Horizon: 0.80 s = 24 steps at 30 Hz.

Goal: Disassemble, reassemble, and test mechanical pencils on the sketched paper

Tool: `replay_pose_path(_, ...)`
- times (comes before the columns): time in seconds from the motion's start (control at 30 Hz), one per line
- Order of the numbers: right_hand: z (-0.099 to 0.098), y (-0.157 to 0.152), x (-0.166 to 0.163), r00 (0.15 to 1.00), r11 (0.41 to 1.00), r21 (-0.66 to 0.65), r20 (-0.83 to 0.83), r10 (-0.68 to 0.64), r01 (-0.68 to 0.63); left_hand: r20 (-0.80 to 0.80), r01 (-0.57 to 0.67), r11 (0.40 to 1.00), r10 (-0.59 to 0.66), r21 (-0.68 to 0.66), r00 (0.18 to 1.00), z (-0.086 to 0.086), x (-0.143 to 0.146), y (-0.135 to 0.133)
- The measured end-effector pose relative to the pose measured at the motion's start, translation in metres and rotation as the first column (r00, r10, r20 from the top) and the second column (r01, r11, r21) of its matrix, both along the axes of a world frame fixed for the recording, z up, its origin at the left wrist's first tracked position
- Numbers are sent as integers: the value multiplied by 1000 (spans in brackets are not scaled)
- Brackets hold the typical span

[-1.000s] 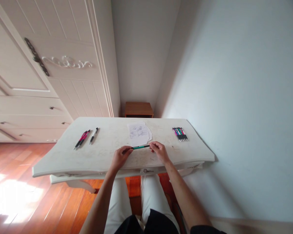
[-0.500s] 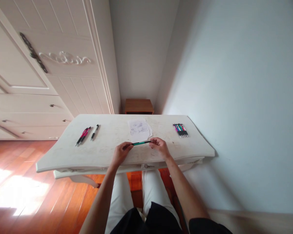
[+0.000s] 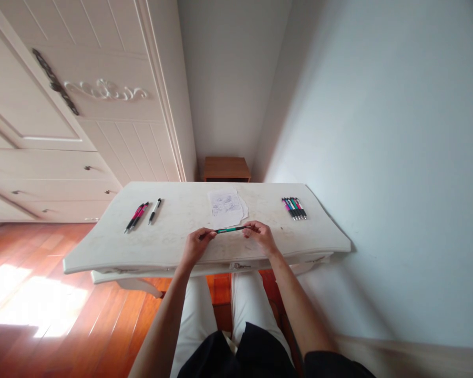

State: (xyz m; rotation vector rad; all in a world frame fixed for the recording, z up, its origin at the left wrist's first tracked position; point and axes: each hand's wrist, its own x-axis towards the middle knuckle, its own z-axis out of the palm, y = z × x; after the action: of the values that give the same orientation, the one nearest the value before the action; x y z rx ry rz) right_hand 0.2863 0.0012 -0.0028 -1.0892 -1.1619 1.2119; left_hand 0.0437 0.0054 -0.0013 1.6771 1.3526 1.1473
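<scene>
Fingers (image 3: 212, 235): my left hand (image 3: 196, 245) and right hand (image 3: 264, 239) pinch a slim green-and-black pen (image 3: 229, 230) near its ends.
Counter (image 3: 169, 249): white, curved-edged; I see scribbled white paper (image 3: 225, 206) on it.

white table (image 3: 185, 207) | left: pink pens (image 3: 140, 216), white pen (image 3: 155, 211) | middle: papers (image 3: 225, 206) | right: pen row (image 3: 294, 208)

One head-worn camera is looking forward and steeply down past the person's own legs (image 3: 200, 307) onto the counter (image 3: 185, 205). It is sitting behind and above the near edge, far enough back to be framing the whole top, with the left fingers (image 3: 205, 231) and right fingers (image 3: 256, 226) showing below the middle. The wide view is also catching the cabinet (image 3: 114, 68) at left, the wall (image 3: 398, 157) at right and the floor (image 3: 114, 315), probably bending shapes toward its rim.
</scene>
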Motion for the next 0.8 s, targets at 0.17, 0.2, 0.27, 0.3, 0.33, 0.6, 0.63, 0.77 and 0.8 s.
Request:
replay_pose_path(0.17, 1, -1, 0, 998, 999, 40, 54, 14, -16, -80, 36, 999, -34, 27, 996, 5, 0, -2)
replay_pose_path(0.2, 1, -1, -1, 997, 999, 46, 79, 25, -29, -91, 42, 999, -39, 31, 995, 5, 0, -2)
replay_pose_path(0.27, 2, -3, -1, 991, 997, 50, 127, 45, -52, -89, 46, 999, -43, 27, 995, 5, 0, -2)
replay_pose_path(0.3, 3, -3, -1, 988, 997, 48, 147, 51, -59, -78, 47, 999, -46, 20, 996, 4, 0, -2)
replay_pose_path(0.33, 3, -4, -1, 985, 997, 44, 163, 51, -59, -64, 51, 999, -50, 14, 997, 4, 0, -1)
replay_pose_path(0.6, 2, -5, -1, 981, 998, 60, 194, 5, -17, 0, 40, 998, -40, 56, 999, 1, 2, -2)
replay_pose_path(0.63, 2, -5, -1, 979, 998, 62, 203, 6, -19, 2, 40, 997, -40, 64, 999, 1, 2, -2)
replay_pose_path(0.77, 2, -5, -1, 972, 997, 61, 231, 28, -43, -4, 38, 998, -38, 57, 999, 2, 2, -2)
replay_pose_path(0.8, 2, -5, -1, 971, 997, 60, 236, 38, -54, 3, 34, 998, -34, 50, 999, 2, 2, -2)
